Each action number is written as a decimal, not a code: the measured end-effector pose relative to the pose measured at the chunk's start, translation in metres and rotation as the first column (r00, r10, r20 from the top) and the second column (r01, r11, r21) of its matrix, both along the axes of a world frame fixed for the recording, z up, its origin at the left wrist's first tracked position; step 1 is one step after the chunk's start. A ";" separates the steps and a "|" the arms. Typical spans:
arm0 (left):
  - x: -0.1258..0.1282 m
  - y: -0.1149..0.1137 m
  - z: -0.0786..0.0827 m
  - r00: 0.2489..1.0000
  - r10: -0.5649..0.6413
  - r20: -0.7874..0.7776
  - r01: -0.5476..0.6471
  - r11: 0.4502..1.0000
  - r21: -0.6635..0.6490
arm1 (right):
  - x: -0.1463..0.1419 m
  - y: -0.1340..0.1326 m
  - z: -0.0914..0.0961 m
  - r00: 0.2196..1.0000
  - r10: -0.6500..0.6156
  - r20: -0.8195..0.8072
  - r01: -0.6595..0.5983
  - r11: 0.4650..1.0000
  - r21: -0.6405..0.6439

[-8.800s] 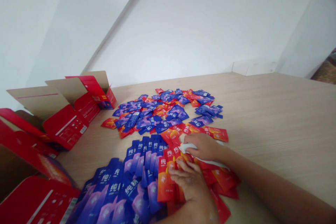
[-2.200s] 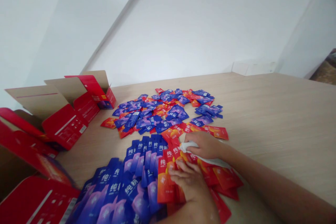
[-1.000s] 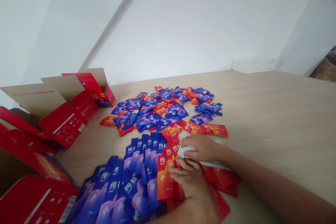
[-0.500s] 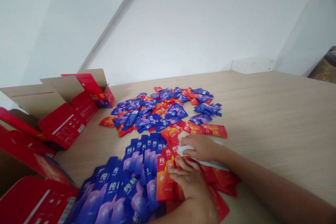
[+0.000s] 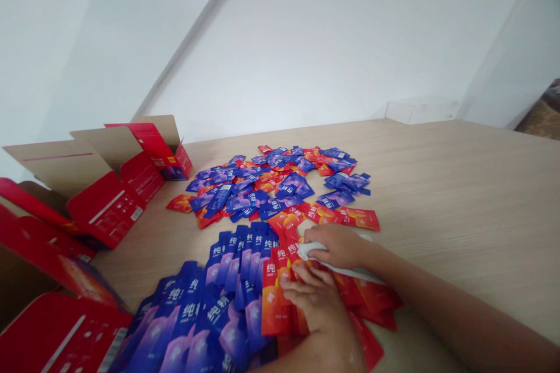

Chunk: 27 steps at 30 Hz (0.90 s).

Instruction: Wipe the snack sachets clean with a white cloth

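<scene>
My right hand (image 5: 336, 246) is closed round a crumpled white cloth (image 5: 308, 249), pressed onto the red sachets. More of the cloth trails out beneath my wrist. Just in front of it, my left hand (image 5: 314, 298) rests with fingers stretched over the overlapping red sachets (image 5: 274, 309), touching them. Other red sachets stick out under both hands to the right. Left of my hands, purple-blue sachets (image 5: 227, 259) lie overlapped in rows down to the bottom edge.
A loose heap of mixed blue and red sachets (image 5: 247, 201) lies farther back on the wooden table (image 5: 437, 186). Open red cartons (image 5: 107, 210) line the left side. A white box (image 5: 420, 112) stands by the wall at the back right.
</scene>
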<state>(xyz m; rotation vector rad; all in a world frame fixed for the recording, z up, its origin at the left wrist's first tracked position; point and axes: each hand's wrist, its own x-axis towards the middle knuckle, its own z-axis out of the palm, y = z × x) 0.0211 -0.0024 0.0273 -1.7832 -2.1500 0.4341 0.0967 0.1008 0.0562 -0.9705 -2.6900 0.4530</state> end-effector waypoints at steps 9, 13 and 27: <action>-0.001 0.003 -0.006 1.000 -0.007 -0.020 0.007 1.000 -0.008 | -0.002 -0.004 0.004 0.998 0.056 -0.036 -0.056 0.998 -0.013; 0.000 0.003 -0.006 1.000 0.001 -0.011 -0.001 1.000 0.007 | 0.000 0.001 -0.001 1.000 -0.007 0.001 0.007 1.000 0.007; 0.000 0.002 -0.005 1.000 0.011 0.008 -0.011 1.000 -0.002 | 0.001 0.001 0.003 0.999 -0.023 -0.041 0.025 0.999 0.034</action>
